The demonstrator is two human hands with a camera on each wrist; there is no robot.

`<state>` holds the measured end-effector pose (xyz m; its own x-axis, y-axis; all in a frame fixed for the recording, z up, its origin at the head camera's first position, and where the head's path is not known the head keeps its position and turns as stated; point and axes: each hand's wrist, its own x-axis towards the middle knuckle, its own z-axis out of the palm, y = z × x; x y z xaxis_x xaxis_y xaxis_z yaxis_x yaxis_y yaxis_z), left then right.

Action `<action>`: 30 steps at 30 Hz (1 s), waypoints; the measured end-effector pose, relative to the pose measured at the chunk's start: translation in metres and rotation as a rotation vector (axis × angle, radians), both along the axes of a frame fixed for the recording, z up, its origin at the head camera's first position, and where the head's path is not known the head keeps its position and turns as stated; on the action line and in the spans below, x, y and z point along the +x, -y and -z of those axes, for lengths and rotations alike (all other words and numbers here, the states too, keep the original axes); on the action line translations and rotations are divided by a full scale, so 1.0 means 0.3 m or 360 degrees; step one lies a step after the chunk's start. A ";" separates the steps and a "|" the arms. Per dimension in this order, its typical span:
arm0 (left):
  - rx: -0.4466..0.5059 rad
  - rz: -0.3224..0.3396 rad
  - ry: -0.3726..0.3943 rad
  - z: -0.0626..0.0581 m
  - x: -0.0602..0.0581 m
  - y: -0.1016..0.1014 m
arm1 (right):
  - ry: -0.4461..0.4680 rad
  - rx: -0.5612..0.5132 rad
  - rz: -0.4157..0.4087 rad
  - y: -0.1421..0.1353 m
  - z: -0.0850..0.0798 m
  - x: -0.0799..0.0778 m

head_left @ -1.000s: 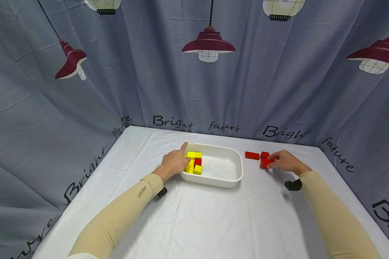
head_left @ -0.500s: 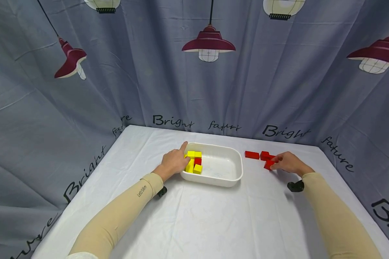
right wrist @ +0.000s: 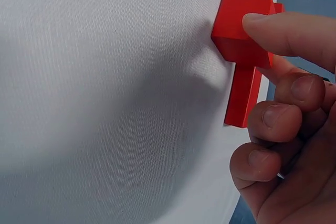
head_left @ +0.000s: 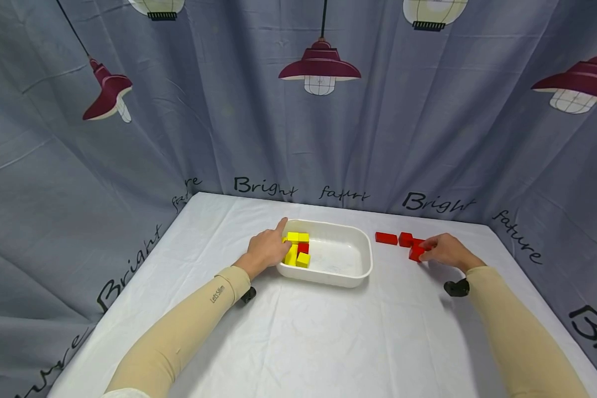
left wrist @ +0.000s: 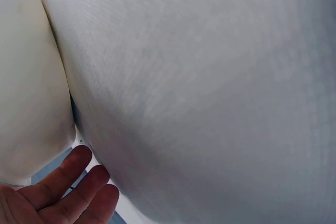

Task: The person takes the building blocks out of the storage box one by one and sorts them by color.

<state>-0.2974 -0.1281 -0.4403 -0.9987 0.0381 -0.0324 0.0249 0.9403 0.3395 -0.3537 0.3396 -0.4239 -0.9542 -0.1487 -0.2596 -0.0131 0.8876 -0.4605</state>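
In the head view, my right hand (head_left: 446, 250) pinches a red cube block (head_left: 415, 254) between thumb and index finger. The right wrist view shows the thumb on the cube (right wrist: 239, 30), its other fingers curled loosely below. Behind the held cube lies a long red block (right wrist: 242, 95), partly covered by it. My left hand (head_left: 267, 250) holds the left end of a white tray (head_left: 328, 279), thumb over the rim. In the left wrist view three fingers (left wrist: 68, 169) show beside the tray's outer wall (left wrist: 31, 77); thumb and index are hidden there.
Several yellow blocks (head_left: 292, 255) and a red block (head_left: 303, 248) lie at the tray's left end. Right of the tray are a long red block (head_left: 386, 238) and another red block (head_left: 405, 239) on the white tablecloth (head_left: 318, 342). A grey curtain (head_left: 258, 127) stands behind the table.
My right hand has shifted slightly right and toward the table's front, drawing the pinched red cube away from the other red blocks. The left hand and tray have stayed put.
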 end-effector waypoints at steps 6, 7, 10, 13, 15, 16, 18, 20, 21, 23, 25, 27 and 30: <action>0.0000 0.0002 -0.0003 -0.002 0.003 0.000 | -0.0022 -0.0054 0.0006 -0.002 -0.002 0.002; -0.0002 0.0002 -0.0002 -0.002 0.003 0.000 | -0.0021 -0.0066 0.0008 -0.002 -0.003 0.003; -0.0003 0.0000 -0.0002 -0.002 0.004 0.000 | -0.0017 -0.0091 0.0018 -0.006 -0.003 0.004; -0.0002 -0.0004 -0.0001 -0.003 0.004 -0.002 | -0.0021 -0.0086 0.0028 -0.014 0.001 0.001; 0.0002 -0.0008 0.0004 -0.004 0.003 -0.004 | -0.0023 -0.0083 0.0043 -0.018 0.003 -0.001; 0.0002 -0.0010 0.0005 -0.005 0.003 -0.004 | -0.0026 -0.0081 0.0049 -0.019 0.005 -0.003; 0.0003 -0.0010 0.0005 -0.005 0.003 -0.005 | -0.0026 -0.0087 0.0057 -0.021 0.007 -0.005; 0.0004 -0.0009 0.0003 -0.006 0.004 -0.005 | -0.0028 -0.0097 0.0061 -0.021 0.007 -0.005; 0.0004 -0.0007 0.0000 -0.006 0.004 -0.005 | -0.0028 -0.0102 0.0059 -0.022 0.008 -0.006; 0.0002 -0.0004 -0.0002 -0.007 0.004 -0.005 | -0.0030 -0.0108 0.0057 -0.022 0.007 -0.006; 0.0000 -0.0003 0.0001 -0.007 0.005 -0.004 | -0.0035 -0.0105 0.0059 -0.018 0.005 -0.007; -0.0007 -0.0001 0.0002 -0.007 0.005 -0.003 | -0.0044 -0.0097 0.0057 -0.013 0.001 -0.008; -0.0015 0.0005 -0.0004 -0.006 0.005 -0.002 | -0.0064 -0.0090 0.0062 0.004 -0.011 -0.003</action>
